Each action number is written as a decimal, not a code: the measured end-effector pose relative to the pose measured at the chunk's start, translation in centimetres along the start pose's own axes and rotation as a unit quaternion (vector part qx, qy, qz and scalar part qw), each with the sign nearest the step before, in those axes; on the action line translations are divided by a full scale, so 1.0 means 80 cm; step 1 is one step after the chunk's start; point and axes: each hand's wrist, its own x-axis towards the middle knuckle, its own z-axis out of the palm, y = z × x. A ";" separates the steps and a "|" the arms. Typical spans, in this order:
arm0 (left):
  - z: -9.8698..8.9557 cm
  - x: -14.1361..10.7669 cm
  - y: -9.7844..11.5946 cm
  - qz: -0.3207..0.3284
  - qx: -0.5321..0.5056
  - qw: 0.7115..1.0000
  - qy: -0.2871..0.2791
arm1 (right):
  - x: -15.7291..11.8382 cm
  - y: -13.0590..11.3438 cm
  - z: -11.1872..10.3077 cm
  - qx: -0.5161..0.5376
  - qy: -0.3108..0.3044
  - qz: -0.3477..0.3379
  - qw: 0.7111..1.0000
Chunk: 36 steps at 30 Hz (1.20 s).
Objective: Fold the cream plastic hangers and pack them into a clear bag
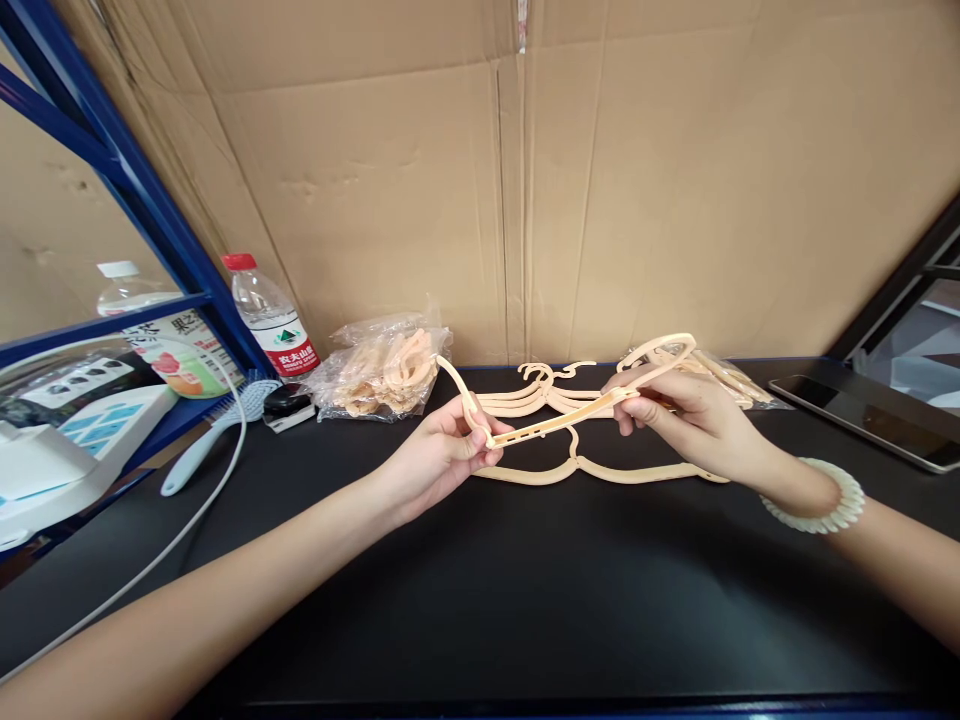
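A beige plastic folding hanger point(551, 427) is held in the air above the black table, slotted side showing. My left hand point(442, 447) pinches its left end between thumb and fingers, where a thin curved piece sticks up. At the other end, my right hand point(686, 408) grips the bar near a looped piece. Below and behind the held piece, another beige hanger point(525, 476) lies on the table with its hook pointing away. Farther back rest several more hangers point(514, 404), side by side and partly hidden by my hands.
Plastic bags of hanger parts lie at back left point(375, 372) and back right point(731, 380). Leftward are a red-capped water bottle point(268, 322), a juice bottle point(184, 355), a pale blue hairbrush point(210, 440) and a white cable point(184, 530). A dark-screened tablet or phone point(862, 418) lies right. Cardboard point(675, 180) stands behind.
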 end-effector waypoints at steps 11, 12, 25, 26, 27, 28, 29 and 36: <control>0.004 -0.005 -0.011 0.032 0.024 0.996 0.081 | -0.005 -0.005 0.011 0.000 -0.004 -0.007 1.000; 0.004 -0.005 -0.013 0.040 0.026 0.995 0.093 | -0.006 -0.006 0.013 -0.002 -0.004 -0.012 1.000; 0.017 -0.009 -0.017 0.137 0.032 0.980 0.142 | -0.008 -0.018 0.023 0.033 0.064 0.080 0.994; 0.019 -0.011 -0.017 0.133 0.026 0.980 0.147 | -0.006 -0.019 0.022 0.046 0.070 0.091 0.992; 0.020 -0.012 -0.016 0.128 0.019 0.980 0.151 | -0.005 -0.019 0.021 0.057 0.077 0.101 0.990; 0.022 -0.013 -0.016 0.122 0.014 0.981 0.154 | -0.003 -0.019 0.021 0.065 0.084 0.109 0.988; 0.023 -0.014 -0.016 0.114 0.010 0.981 0.155 | -0.002 -0.019 0.020 0.070 0.091 0.114 0.987; 0.025 -0.015 -0.011 0.047 0.030 0.982 0.180 | 0.001 -0.006 0.018 0.003 0.169 0.112 0.979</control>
